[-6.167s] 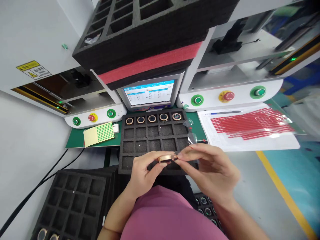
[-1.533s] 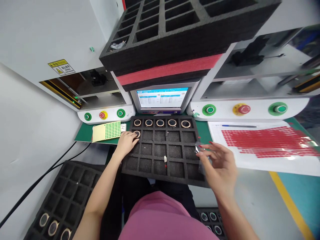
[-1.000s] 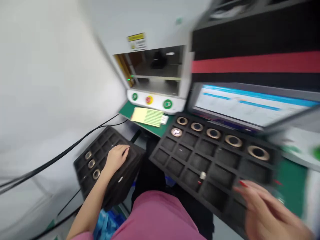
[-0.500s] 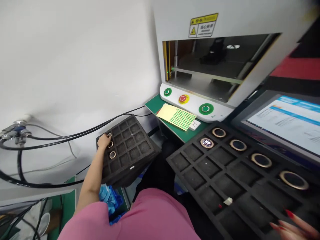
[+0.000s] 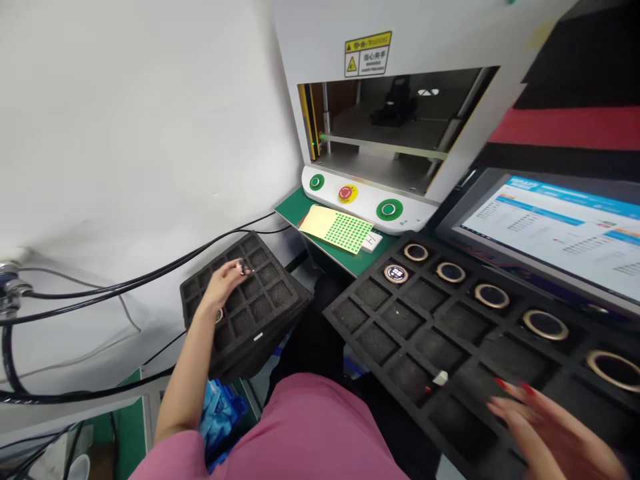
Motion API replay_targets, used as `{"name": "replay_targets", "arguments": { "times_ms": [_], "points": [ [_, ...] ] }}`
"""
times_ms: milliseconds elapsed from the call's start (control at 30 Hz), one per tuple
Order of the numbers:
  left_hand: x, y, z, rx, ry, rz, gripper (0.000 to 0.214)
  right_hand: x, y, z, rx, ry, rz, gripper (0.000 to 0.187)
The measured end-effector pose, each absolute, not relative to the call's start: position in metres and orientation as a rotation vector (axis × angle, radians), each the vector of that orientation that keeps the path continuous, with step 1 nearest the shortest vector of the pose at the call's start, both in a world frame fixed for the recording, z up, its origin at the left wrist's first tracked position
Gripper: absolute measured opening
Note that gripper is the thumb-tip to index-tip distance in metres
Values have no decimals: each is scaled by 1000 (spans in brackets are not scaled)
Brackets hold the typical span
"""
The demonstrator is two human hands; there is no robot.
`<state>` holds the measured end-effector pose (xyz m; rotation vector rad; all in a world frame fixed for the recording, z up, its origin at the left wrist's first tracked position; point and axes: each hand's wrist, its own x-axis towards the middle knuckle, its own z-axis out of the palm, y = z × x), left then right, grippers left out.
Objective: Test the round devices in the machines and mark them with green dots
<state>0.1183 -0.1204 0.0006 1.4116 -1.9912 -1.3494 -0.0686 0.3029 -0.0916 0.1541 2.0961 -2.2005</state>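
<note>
The fingers of my left hand (image 5: 221, 287) are pinched together on a small dark piece (image 5: 243, 267) with a pale glint, too small to make out fully, which sits at their tips just above a gridded black foam tray (image 5: 253, 293). That tray tops a stack, low on my left side, and one gold-rimmed piece (image 5: 219, 315) shows in a compartment just behind those fingers, partly covered by my wrist. My right hand (image 5: 555, 427) is over the near part of a second black foam tray (image 5: 377, 343), its fingers loosely bent; I cannot tell whether their tips meet or touch the foam. Beyond those right fingers runs a row of five gold-rimmed round pieces (image 5: 491, 296), each in its own compartment, and farther off to their left one more, a lit round piece (image 5: 397, 273), glows with white figures. Just left of my right fingertips lie a white scrap (image 5: 440, 379) and, beside it, a red bit (image 5: 427, 389). Well past the right fingers a screen (image 5: 565, 227) slants behind the second tray. Between my two hands, farther away, the green worktop (image 5: 294, 202) carries a yellow sheet (image 5: 336, 228) of green dots, and just past that sheet stands a white machine (image 5: 430, 33) with a red button (image 5: 345, 193) between two green ones.
</note>
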Motion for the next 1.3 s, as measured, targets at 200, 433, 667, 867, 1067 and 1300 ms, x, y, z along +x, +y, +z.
{"name": "replay_targets", "arguments": {
  "times_ms": [200, 433, 667, 867, 1067, 1300],
  "points": [
    [39, -24, -8, 892, -1711, -2459, 55, -43, 262, -40, -126, 2119, -2169, 40],
    [-28, 52, 0, 455, -1924, -2927, 54, -53, 259, -19, -478, 2397, -2181, 46],
    [-45, 95, -9, 175, -2310, -2924, 42, -61, 262, -16, -602, 2375, -2029, 54],
    [-52, 101, -18, 256, -2130, -3173, 42, -56, 272, -22, -625, 2448, -2119, 53],
    [-57, 107, -25, 460, -1548, -3583, 38, -46, 279, -15, -869, 2458, -2051, 56],
    [-56, 112, -26, 729, -1707, -3330, 42, -53, 300, -23, -582, 2288, -2366, 49]
  ]
}}
